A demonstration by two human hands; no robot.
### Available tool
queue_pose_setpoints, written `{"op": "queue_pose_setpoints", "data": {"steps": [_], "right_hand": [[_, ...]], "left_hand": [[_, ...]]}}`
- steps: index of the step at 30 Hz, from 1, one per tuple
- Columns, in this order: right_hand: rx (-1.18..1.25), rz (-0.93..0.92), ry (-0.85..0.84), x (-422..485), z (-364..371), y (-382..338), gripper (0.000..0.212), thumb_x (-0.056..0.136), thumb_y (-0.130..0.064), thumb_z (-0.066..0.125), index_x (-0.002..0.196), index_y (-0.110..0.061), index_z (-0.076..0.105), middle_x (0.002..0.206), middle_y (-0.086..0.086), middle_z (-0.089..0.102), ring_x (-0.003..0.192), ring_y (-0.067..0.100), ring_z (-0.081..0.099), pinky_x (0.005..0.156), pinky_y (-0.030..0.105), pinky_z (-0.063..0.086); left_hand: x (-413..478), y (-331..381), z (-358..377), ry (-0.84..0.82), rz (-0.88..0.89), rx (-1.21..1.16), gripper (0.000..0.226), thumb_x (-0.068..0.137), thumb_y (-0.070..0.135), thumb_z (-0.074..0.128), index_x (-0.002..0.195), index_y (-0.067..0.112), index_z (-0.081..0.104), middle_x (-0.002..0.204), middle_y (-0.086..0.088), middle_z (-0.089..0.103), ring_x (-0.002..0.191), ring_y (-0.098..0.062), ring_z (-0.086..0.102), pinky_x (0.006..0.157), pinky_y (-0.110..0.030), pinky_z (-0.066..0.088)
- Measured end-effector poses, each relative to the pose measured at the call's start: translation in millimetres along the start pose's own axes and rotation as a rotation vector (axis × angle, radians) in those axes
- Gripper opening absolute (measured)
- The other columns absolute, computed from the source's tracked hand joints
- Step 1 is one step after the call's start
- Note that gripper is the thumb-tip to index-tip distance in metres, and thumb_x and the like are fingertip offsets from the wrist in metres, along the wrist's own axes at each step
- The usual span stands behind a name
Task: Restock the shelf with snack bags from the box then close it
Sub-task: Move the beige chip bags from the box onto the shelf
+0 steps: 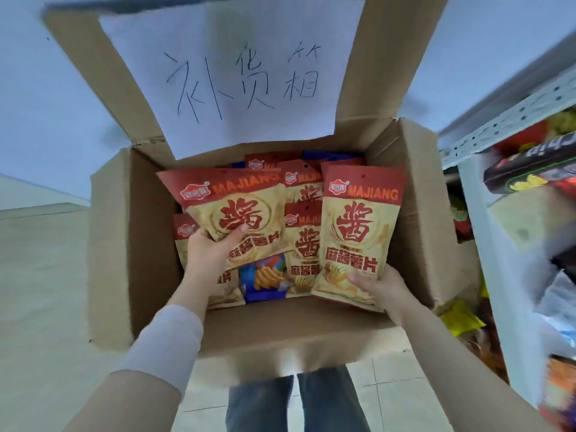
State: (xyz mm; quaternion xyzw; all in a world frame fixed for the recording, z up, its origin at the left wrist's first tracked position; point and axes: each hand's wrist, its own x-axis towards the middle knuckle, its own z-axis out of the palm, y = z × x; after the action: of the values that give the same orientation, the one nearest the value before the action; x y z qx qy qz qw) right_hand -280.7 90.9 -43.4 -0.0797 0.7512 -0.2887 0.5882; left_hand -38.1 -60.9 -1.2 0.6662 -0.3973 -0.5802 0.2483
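An open cardboard box (131, 244) stands on the floor in front of me, with several red-and-cream MAJIANG snack bags inside and a blue bag (265, 275) among them. My left hand (212, 251) grips the lower part of one tilted MAJIANG bag (230, 201), thumb on its front. My right hand (380, 291) holds the bottom corner of another MAJIANG bag (358, 232), which stands upright at the box's right side. Both bags are raised above the pile.
The box's rear flap (389, 57) stands up, with a white paper sheet (224, 73) bearing handwritten characters taped on it. A white metal shelf (486, 238) full of mixed snack packs stands to the right. Tiled floor lies to the left and below.
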Motion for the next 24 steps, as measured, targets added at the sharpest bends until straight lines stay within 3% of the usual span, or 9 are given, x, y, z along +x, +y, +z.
{"op": "queue_pose_setpoints", "data": {"steps": [2,4,6,8,12,15,17,20,24], "right_hand": [[0.044,-0.043,0.037,-41.5,0.4,-9.5,0.046,0.072,-0.016,0.078,0.113,-0.017,0.057,0.106,-0.001,0.067,0.096,0.016,0.063,0.084,0.033,0.051],[0.098,-0.102,0.110,-90.6,0.3,-15.7,0.040,0.073,-0.013,0.077,0.106,-0.019,0.055,0.095,-0.005,0.065,0.086,0.010,0.060,0.073,0.024,0.049],[0.153,-0.164,0.171,-145.1,-1.6,-16.0,0.039,0.073,-0.014,0.077,0.103,-0.020,0.054,0.096,-0.004,0.064,0.089,0.012,0.060,0.079,0.028,0.050],[0.209,-0.197,0.220,-201.0,-6.5,-9.1,0.040,0.074,-0.016,0.076,0.108,-0.019,0.055,0.104,-0.001,0.066,0.100,0.019,0.061,0.089,0.035,0.049],[0.299,-0.284,0.320,-307.0,-38.1,11.8,0.040,0.080,-0.019,0.070,0.117,-0.018,0.055,0.110,-0.004,0.066,0.105,0.015,0.059,0.091,0.033,0.047],[0.323,-0.373,0.453,-372.6,-71.8,29.3,0.037,0.079,-0.022,0.072,0.113,-0.021,0.056,0.106,-0.005,0.068,0.095,0.009,0.063,0.073,0.020,0.050],[0.348,-0.405,0.578,-409.3,-96.6,45.1,0.034,0.077,-0.026,0.074,0.105,-0.025,0.055,0.102,-0.005,0.067,0.089,0.010,0.064,0.071,0.023,0.050],[0.376,-0.432,0.745,-458.8,-135.1,80.8,0.040,0.071,-0.033,0.077,0.105,-0.022,0.059,0.100,-0.001,0.070,0.090,0.017,0.067,0.081,0.035,0.054],[0.518,-0.484,0.912,-526.2,-187.1,141.9,0.026,0.077,-0.018,0.073,0.100,-0.021,0.062,0.090,-0.003,0.072,0.078,0.012,0.070,0.066,0.026,0.055]], "left_hand": [[-23.4,28.8,-8.4,-0.030,0.071,-0.051,0.031,0.077,0.019,0.075,0.105,0.017,0.062,0.093,0.011,0.067,0.089,-0.004,0.064,0.073,-0.017,0.053],[-53.9,58.9,-15.1,-0.088,0.132,-0.069,0.040,0.073,0.024,0.078,0.109,0.017,0.061,0.101,0.005,0.069,0.096,-0.013,0.066,0.085,-0.033,0.054],[-90.4,90.5,-18.4,-0.171,0.208,-0.075,0.048,0.072,0.025,0.078,0.116,0.016,0.058,0.106,0.004,0.069,0.100,-0.015,0.066,0.089,-0.037,0.053],[-131.9,120.3,-17.2,-0.245,0.295,-0.072,0.053,0.073,0.024,0.078,0.120,0.018,0.055,0.109,0.004,0.067,0.101,-0.013,0.065,0.088,-0.035,0.053],[-214.9,169.0,6.1,-0.423,0.435,-0.039,0.047,0.078,0.019,0.074,0.119,0.023,0.051,0.105,0.012,0.064,0.096,-0.005,0.063,0.082,-0.027,0.053],[-273.4,195.7,36.4,-0.568,0.515,0.004,0.046,0.078,0.020,0.075,0.117,0.025,0.053,0.105,0.009,0.066,0.097,-0.011,0.065,0.083,-0.035,0.055],[-314.3,208.4,60.0,-0.668,0.588,0.018,0.046,0.076,0.020,0.076,0.117,0.021,0.055,0.107,0.004,0.068,0.098,-0.014,0.066,0.084,-0.038,0.055],[-386.9,219.5,98.4,-0.828,0.728,0.062,0.042,0.074,0.024,0.077,0.111,0.023,0.057,0.101,0.010,0.068,0.091,-0.005,0.066,0.073,-0.023,0.054],[-490.4,218.5,153.6,-1.007,0.798,0.032,0.034,0.069,0.025,0.081,0.093,0.032,0.059,0.088,0.014,0.070,0.079,0.001,0.068,0.063,-0.018,0.054]]}}
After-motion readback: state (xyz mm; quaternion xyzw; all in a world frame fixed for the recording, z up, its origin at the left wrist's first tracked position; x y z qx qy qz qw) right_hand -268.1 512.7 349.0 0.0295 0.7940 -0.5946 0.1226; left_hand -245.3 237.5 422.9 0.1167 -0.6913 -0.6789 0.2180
